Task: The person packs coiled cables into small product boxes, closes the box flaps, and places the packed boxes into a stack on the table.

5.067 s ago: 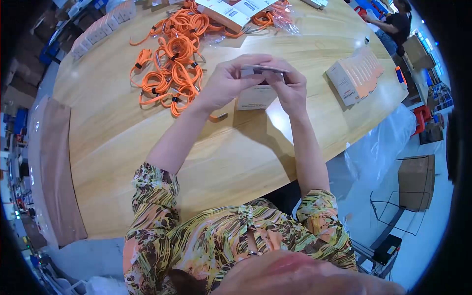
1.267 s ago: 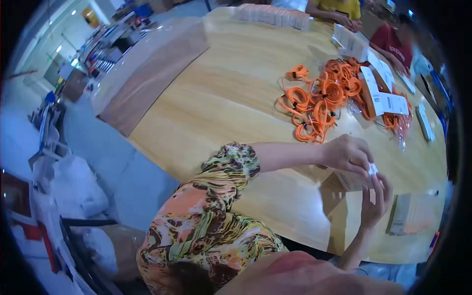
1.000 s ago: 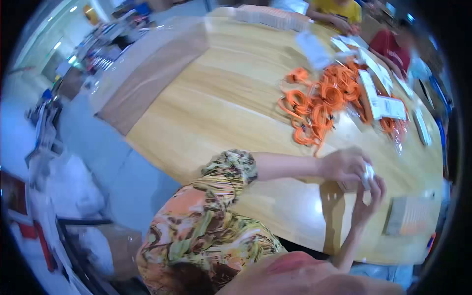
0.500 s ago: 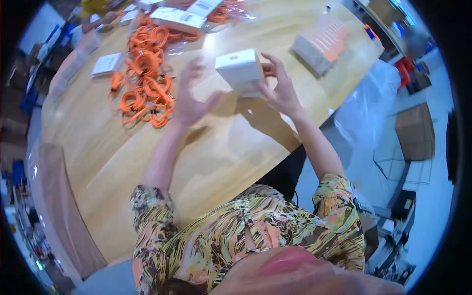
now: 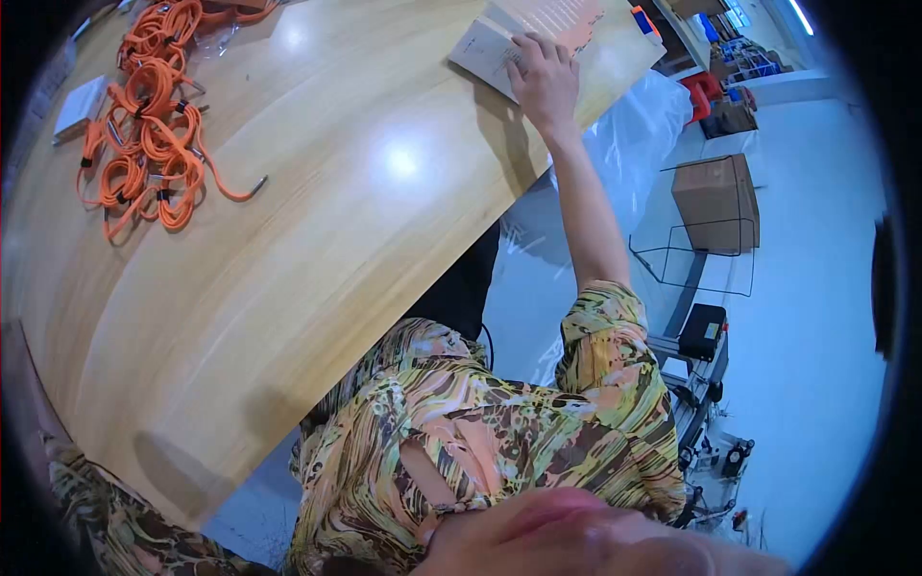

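Note:
At the table's far right edge, my right hand (image 5: 545, 82) rests on a pale block (image 5: 482, 56) with white strips and orange areas on its top. Its fingers are bent and a little apart over the block's near side. No firm hold shows, and the palm side is hidden. My left hand is out of view; only the left sleeve (image 5: 134, 523) shows at the lower left. Several coiled orange cords (image 5: 154, 144) with dark ties lie at the left of the table, one loose end pointing right. A flat white box (image 5: 81, 108) sits beside them.
The wooden table (image 5: 288, 240) has a slanting near edge. Clear plastic sheeting (image 5: 634, 144) hangs beyond its right side. A cardboard box (image 5: 715, 202) and a wire frame (image 5: 715, 269) stand on the floor at right. An orange and blue object (image 5: 646, 24) lies near the far corner.
The white box that was between my hands is out of view. My right hand has moved to the pale block, and my left hand has left the view. The camera view has shifted right.

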The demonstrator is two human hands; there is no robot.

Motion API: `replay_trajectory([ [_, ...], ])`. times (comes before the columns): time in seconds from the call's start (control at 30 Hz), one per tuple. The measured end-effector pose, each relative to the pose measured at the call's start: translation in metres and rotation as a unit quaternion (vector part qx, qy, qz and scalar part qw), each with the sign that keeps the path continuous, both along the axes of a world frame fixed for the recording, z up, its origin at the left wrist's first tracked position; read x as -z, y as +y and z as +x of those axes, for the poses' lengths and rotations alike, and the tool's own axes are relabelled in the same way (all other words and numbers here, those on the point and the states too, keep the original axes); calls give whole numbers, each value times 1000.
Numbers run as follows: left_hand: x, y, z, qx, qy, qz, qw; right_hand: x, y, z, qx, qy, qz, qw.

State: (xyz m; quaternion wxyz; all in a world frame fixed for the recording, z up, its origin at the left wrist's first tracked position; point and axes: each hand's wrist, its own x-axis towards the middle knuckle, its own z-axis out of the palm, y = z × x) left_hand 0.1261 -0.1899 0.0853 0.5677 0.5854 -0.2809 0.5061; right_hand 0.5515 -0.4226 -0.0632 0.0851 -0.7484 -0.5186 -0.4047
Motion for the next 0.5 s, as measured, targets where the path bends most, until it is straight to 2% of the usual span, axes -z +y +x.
replay_trajectory([
  [0.03,-28,9,-21,-7,5,-6,1000,1,1,1,4,-9,9,1000],
  [0.33,-23,4,-26,-83,51,-48,994,7,-1,-2,30,25,-27,999],
  [0.5,1,-1,-10,-109,54,-82,989,4,1,-5,22,-18,-33,999],
])
